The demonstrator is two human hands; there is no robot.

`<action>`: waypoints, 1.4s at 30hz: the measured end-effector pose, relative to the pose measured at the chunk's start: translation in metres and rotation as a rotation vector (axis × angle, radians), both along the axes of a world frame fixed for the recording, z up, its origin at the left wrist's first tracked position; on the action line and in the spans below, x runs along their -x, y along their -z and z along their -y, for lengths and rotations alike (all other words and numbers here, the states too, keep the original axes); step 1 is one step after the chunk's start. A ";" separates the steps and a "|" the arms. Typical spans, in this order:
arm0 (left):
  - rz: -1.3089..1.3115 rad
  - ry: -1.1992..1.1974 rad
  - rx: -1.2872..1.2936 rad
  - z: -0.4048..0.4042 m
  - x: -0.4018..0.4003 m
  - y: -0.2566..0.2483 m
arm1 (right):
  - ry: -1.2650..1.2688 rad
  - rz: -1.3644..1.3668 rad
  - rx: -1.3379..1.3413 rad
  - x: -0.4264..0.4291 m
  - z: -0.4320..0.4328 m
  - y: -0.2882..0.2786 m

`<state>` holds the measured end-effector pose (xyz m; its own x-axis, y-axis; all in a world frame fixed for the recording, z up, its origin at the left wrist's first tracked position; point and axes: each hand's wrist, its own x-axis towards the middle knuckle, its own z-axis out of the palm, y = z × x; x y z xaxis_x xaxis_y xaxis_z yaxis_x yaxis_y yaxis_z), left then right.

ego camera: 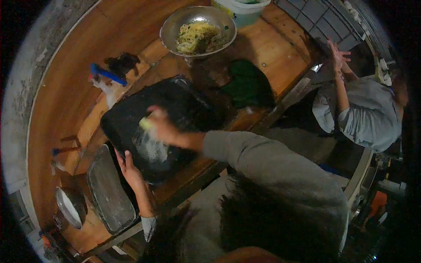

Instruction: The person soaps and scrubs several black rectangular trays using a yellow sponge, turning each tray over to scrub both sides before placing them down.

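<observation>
A large black tray (187, 111) lies on the wooden counter in front of me, with whitish smears on its surface. My right hand (162, 126), blurred, is over the tray with its fingers around a yellowish sponge or cloth (146, 123). Pale foam or powder (153, 148) spreads just below it. My left hand (130, 169) grips the tray's near left edge, thumb on top. Beside that hand, a grey metal tray (111, 190) lies on the counter, partly under the black one.
A metal bowl of noodle-like food (199, 36) and a plastic bucket (245, 14) stand at the back. Dark green cloth (248, 83) lies right of the tray. A blue-handled tool (108, 74) and a white-lined bowl (69, 207) are at left. Another person (371, 111) is at right.
</observation>
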<state>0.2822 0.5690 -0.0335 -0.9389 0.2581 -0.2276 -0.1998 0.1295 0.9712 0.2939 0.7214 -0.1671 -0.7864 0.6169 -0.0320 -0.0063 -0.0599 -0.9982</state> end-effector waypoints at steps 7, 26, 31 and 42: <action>-0.023 -0.074 -0.078 0.003 0.014 0.011 | -0.109 0.432 -0.679 -0.071 0.014 -0.010; -0.091 0.030 0.005 -0.021 0.012 -0.011 | -0.149 -0.101 -0.278 0.061 0.030 -0.068; -0.094 -0.023 0.077 -0.010 0.018 -0.003 | -0.169 -0.175 -0.541 0.009 0.057 -0.055; -0.170 0.109 0.079 0.001 0.024 0.011 | -0.068 -0.216 -0.705 0.129 0.017 -0.047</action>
<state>0.2584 0.5678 -0.0441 -0.9331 0.3476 -0.0918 -0.0146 0.2185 0.9757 0.1646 0.7043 -0.1198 -0.7673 0.3839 0.5137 -0.2261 0.5877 -0.7769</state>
